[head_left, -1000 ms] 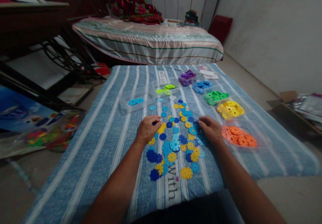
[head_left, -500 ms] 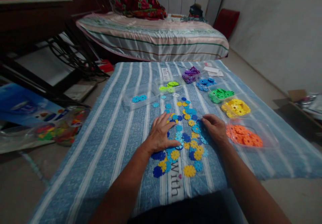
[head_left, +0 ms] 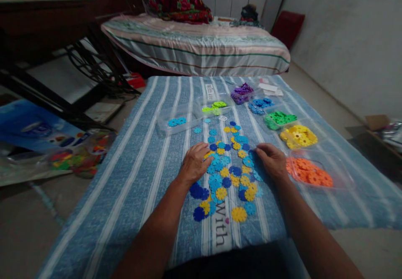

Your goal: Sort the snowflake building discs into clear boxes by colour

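A loose pile of flat flower-shaped plastic discs (head_left: 228,172) in yellow, light blue and dark blue lies on a blue striped cloth (head_left: 132,178). My left hand (head_left: 195,162) rests at the pile's left edge, fingers curled with the tips on a yellow disc. My right hand (head_left: 271,160) sits at the pile's right edge, fingers bent over light blue discs. What either hand grips is hidden. Clear trays of sorted discs ring the pile: light blue (head_left: 177,122), lime (head_left: 214,106), purple (head_left: 241,91), blue (head_left: 259,104), green (head_left: 279,119), yellow (head_left: 298,134), orange (head_left: 310,175).
A bed (head_left: 194,47) with a striped cover stands beyond the cloth. On the floor to the left lies a clear bag of mixed coloured pieces (head_left: 77,157) by a blue box. A dark table frame is at the far left. A cardboard box (head_left: 377,122) sits at right.
My left hand, spread flat over the pile half a second ago, has drawn back to the left with its fingers curled. The right hand has hardly moved. The view has shifted slightly.
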`<state>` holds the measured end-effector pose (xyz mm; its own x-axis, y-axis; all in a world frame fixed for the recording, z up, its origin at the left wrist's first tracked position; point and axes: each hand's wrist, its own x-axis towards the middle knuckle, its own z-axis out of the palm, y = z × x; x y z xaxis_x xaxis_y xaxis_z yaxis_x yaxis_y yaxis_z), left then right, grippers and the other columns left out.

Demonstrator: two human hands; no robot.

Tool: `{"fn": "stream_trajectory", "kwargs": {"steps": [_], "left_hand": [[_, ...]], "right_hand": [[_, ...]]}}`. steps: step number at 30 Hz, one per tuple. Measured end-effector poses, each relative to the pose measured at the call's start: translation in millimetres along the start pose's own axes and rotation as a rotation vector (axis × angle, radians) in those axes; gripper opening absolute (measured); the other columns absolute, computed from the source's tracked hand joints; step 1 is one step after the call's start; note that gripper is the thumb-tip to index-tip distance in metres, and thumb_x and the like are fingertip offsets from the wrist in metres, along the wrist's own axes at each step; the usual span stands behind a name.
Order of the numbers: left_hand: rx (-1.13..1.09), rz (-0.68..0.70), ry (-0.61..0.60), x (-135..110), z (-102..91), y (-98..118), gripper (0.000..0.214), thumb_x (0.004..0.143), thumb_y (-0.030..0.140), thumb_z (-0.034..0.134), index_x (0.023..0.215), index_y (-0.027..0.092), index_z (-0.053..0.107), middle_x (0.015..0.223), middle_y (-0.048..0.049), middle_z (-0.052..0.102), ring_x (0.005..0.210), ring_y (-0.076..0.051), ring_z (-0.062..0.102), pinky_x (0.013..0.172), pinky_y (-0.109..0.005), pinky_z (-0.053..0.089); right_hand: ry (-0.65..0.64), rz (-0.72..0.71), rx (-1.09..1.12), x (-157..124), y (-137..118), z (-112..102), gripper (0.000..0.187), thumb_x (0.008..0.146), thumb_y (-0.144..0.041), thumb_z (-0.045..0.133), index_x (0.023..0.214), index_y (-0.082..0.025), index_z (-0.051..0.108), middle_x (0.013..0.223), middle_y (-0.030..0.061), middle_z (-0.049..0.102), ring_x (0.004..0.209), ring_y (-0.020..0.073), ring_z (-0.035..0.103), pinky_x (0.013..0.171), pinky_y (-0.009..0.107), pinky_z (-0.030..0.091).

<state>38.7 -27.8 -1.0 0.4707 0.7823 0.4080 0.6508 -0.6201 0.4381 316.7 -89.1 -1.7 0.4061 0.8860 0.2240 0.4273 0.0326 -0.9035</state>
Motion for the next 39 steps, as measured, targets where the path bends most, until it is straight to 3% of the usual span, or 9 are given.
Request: {"fn": "stream_trajectory", "kwargs": {"steps": [20, 28, 39], "left_hand": [[-0.064, -0.022, 0.004, 0, -5.5, 1, 0.017, 0.084, 0.020, 0.054, 0.089, 0.017, 0.069, 0.111, -0.0120, 0.068, 0.109, -0.024, 0.061, 0.097, -0.044, 0.048], [-0.062, -0.033, -0.074, 0, -10.2, 6, 0.029, 0.070, 0.030, 0.074, 0.095, 0.018, 0.069, 0.120, -0.0131, 0.064, 0.115, -0.029, 0.056, 0.100, -0.048, 0.044], [-0.109, -0.074, -0.089, 1, -12.6, 8, 0.033, 0.063, 0.024, 0.078, 0.092, 0.020, 0.063, 0.122, -0.0117, 0.063, 0.118, -0.029, 0.054, 0.101, -0.048, 0.042]], "right_hand": [[0.006, 0.019, 0.002, -1, 7, 2, 0.030, 0.074, -0.047, 0.066, 0.084, -0.019, 0.070, 0.078, 0.0029, 0.069, 0.073, 0.0196, 0.063, 0.070, 0.033, 0.050], [-0.008, 0.017, 0.011, 0, 8, 3, 0.029, 0.074, -0.046, 0.066, 0.084, -0.019, 0.070, 0.077, 0.0027, 0.069, 0.072, 0.0191, 0.062, 0.070, 0.032, 0.049], [-0.019, 0.031, -0.022, -1, 1, 3, 0.028, 0.075, -0.045, 0.064, 0.083, -0.019, 0.069, 0.075, 0.0024, 0.068, 0.072, 0.0197, 0.062, 0.070, 0.032, 0.049]]}}
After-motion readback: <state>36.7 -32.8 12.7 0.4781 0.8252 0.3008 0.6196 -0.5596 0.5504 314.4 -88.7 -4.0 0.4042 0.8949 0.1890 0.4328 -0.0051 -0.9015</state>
